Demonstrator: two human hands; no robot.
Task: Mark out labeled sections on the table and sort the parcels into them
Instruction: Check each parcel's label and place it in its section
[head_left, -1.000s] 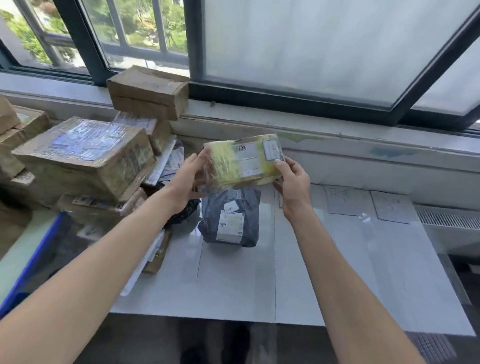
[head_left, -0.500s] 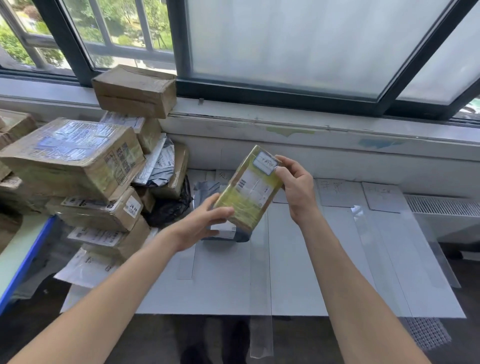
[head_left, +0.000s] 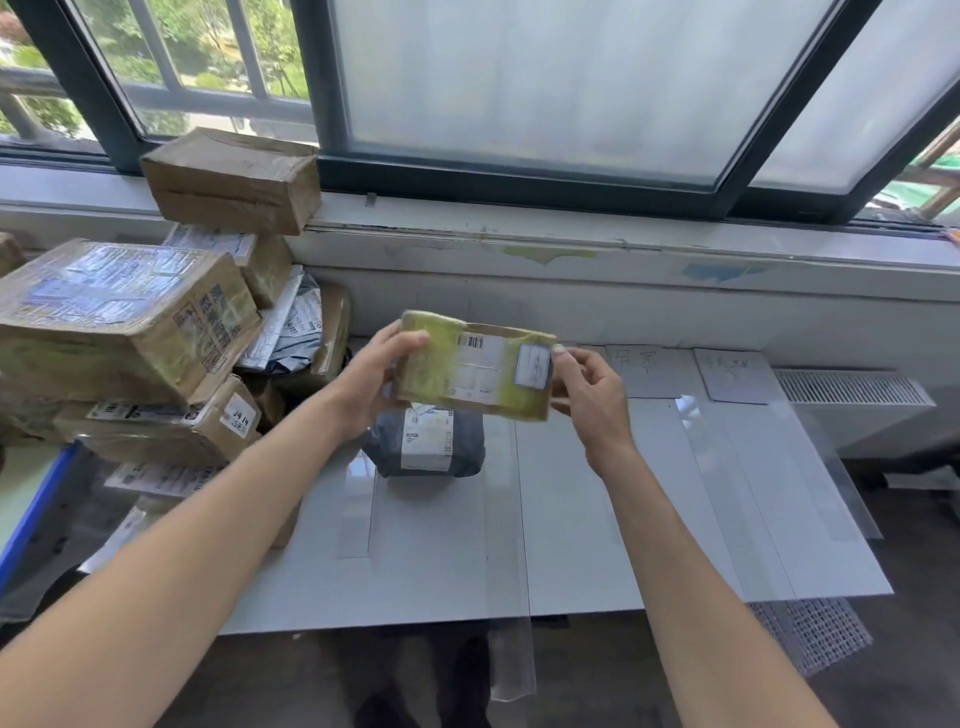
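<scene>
Both hands hold a small box (head_left: 470, 376) wrapped in yellowish tape up above the surface (head_left: 597, 545), its printed face toward the camera. The left hand (head_left: 371, 376) grips the box's left end, thumb on the front and fingers hidden behind it. The right hand (head_left: 592, 397) pinches the right end, fingertips partly behind the cardboard. The box covers the top of a grey bag (head_left: 426, 447) lying on the surface below. Clear tape strips (head_left: 506, 493) divide the surface. The handwriting on the paper labels (head_left: 647, 371) at the back is too faint to read. The pile of boxes (head_left: 124, 317) at left is cut off by the edge.
</scene>
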